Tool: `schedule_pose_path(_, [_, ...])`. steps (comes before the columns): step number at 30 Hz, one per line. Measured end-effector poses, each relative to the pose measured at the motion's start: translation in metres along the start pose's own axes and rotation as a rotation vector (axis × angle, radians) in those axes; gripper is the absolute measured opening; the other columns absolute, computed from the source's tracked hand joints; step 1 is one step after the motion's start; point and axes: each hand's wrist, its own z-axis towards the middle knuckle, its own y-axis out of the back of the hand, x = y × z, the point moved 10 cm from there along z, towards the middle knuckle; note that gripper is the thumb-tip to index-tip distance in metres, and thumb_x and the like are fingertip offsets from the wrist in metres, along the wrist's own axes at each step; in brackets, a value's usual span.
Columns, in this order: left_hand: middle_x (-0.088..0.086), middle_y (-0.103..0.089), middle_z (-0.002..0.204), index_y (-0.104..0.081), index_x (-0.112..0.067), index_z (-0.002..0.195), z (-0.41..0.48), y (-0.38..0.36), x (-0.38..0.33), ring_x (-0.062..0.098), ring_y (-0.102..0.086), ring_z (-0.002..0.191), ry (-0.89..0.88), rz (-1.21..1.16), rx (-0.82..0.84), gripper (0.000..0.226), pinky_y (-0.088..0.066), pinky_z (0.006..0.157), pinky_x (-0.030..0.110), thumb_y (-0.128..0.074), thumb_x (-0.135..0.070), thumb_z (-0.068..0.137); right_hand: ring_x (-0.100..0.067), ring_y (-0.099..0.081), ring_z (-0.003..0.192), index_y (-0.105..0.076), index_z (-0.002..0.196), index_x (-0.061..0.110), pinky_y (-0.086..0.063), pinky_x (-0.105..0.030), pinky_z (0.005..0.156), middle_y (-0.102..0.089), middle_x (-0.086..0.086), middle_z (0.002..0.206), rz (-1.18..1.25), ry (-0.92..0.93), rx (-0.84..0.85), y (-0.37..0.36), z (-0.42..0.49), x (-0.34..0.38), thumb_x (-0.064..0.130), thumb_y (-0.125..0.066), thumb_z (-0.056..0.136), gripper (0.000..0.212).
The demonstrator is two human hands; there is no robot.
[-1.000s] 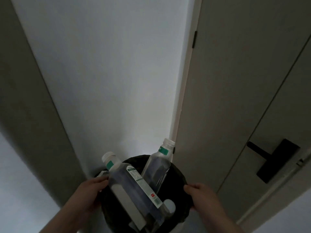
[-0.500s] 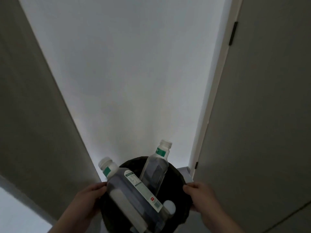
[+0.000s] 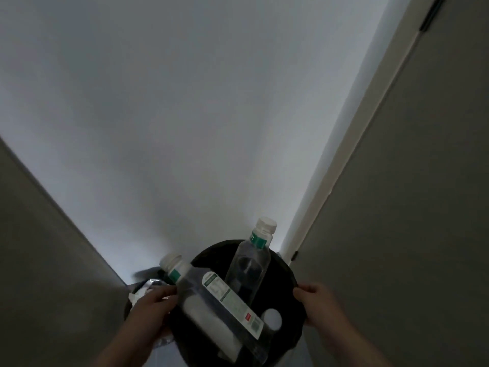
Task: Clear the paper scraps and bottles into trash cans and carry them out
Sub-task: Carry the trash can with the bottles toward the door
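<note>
Squarely between the gripping hands (image 3: pixel 152 307) (image 3: pixel 316 303) hangs the trash can (image 3: pixel 287 272).

The black trash can (image 3: pixel 287 271) runs off the bottom edge. The left hand (image 3: pixel 148 311) hides most of a second can (image 3: pixel 127 309). One bottle shows only its white cap (image 3: pixel 272 317). The label (image 3: pixel 230 300) is too small to read.

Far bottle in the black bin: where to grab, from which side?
Best bet: grip the far bottle at the neck below its white cap, coming from above. That end sticks out over the trash can rim; its base is sunk inside, and the labelled bottle crowds its left side.
</note>
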Motion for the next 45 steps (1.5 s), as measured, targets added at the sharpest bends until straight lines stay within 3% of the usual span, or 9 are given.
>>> schedule_pose_path(4, [0.004,-0.069,0.061,-0.066,-0.006,0.098,0.033,-0.008,-0.003,0.011,-0.061,0.047,0.006,0.017,-0.055,0.019,-0.044,0.038,0.017,-0.049,0.001,0.092,-0.018,-0.058,0.055,-0.071,0.079,0.007,-0.041,-0.019,0.042,-0.067,-0.011,0.067,-0.013,-0.033,0.020,-0.008,0.044,0.008,0.003,-0.057,0.086,0.016])
schedule_pose_path(7, [0.009,-0.071,0.074,-0.066,-0.011,0.103,0.060,-0.009,0.010,0.018,-0.063,0.060,0.088,0.014,-0.123,0.017,-0.046,0.046,0.021,-0.053,-0.006,0.092,-0.025,-0.064,0.068,-0.070,0.078,0.011,-0.050,-0.027,0.055,-0.071,-0.016,0.079,-0.044,-0.064,0.053,-0.024,0.083,0.006,0.002,-0.057,0.086,0.018])
schedule_pose_path(10, [0.013,-0.069,0.092,-0.065,-0.013,0.108,0.089,-0.010,0.035,0.021,-0.061,0.076,0.172,-0.005,-0.165,0.021,-0.048,0.061,0.026,-0.054,-0.008,0.091,-0.028,-0.064,0.073,-0.068,0.074,0.012,-0.052,-0.035,0.065,-0.069,-0.014,0.078,-0.092,-0.100,0.100,-0.045,0.123,-0.006,0.001,-0.056,0.087,0.020])
schedule_pose_path(16, [0.007,-0.065,0.080,-0.066,-0.012,0.101,0.172,-0.016,0.111,0.018,-0.058,0.070,0.281,-0.041,-0.242,0.020,-0.047,0.060,0.026,-0.051,-0.004,0.091,-0.029,-0.063,0.073,-0.063,0.062,0.014,-0.055,-0.042,0.072,-0.065,-0.011,0.071,-0.198,-0.152,0.194,-0.096,0.225,-0.055,0.000,-0.056,0.088,0.030])
schedule_pose_path(20, [0.011,-0.064,0.087,-0.064,-0.013,0.103,0.242,-0.009,0.168,0.021,-0.057,0.073,0.309,-0.044,-0.289,0.024,-0.049,0.063,0.028,-0.048,-0.002,0.091,-0.034,-0.067,0.079,-0.068,0.079,0.000,-0.054,-0.055,0.080,-0.069,-0.024,0.084,-0.303,-0.152,0.223,-0.137,0.300,-0.103,0.004,-0.057,0.086,0.014])
schedule_pose_path(32, [0.016,-0.064,0.101,-0.059,-0.010,0.112,0.442,0.024,0.331,0.026,-0.060,0.081,0.361,-0.013,-0.342,0.025,-0.050,0.059,0.028,-0.050,-0.001,0.090,-0.050,-0.062,0.094,-0.056,0.099,-0.022,-0.051,-0.064,0.079,-0.062,-0.038,0.099,-0.520,-0.094,0.248,-0.258,0.503,-0.249,0.005,-0.054,0.085,0.030])
schedule_pose_path(39, [0.006,-0.053,0.069,-0.058,-0.012,0.093,0.503,0.042,0.364,0.014,-0.051,0.056,0.327,0.051,-0.357,0.016,-0.042,0.036,0.016,-0.048,0.000,0.092,-0.031,-0.064,0.095,-0.064,0.102,-0.001,-0.053,-0.047,0.091,-0.062,-0.010,0.084,-0.634,-0.050,0.321,-0.309,0.551,-0.282,0.012,-0.053,0.090,0.020])
schedule_pose_path(42, [0.007,-0.054,0.074,-0.058,-0.012,0.101,0.520,0.053,0.374,0.016,-0.053,0.060,0.319,0.107,-0.401,0.018,-0.046,0.039,0.020,-0.049,0.000,0.091,-0.028,-0.057,0.114,-0.055,0.090,0.012,-0.043,-0.029,0.094,-0.062,-0.011,0.116,-0.846,-0.047,0.364,-0.323,0.554,-0.283,0.022,-0.056,0.091,0.010])
schedule_pose_path(45, [0.008,-0.054,0.078,-0.059,-0.012,0.107,0.529,0.061,0.379,0.020,-0.053,0.062,0.301,0.165,-0.436,0.021,-0.049,0.039,0.020,-0.049,-0.003,0.091,-0.027,-0.055,0.116,-0.054,0.105,0.013,-0.041,-0.027,0.092,-0.060,-0.010,0.123,-1.024,0.067,0.371,-0.335,0.555,-0.279,0.027,-0.057,0.091,0.020])
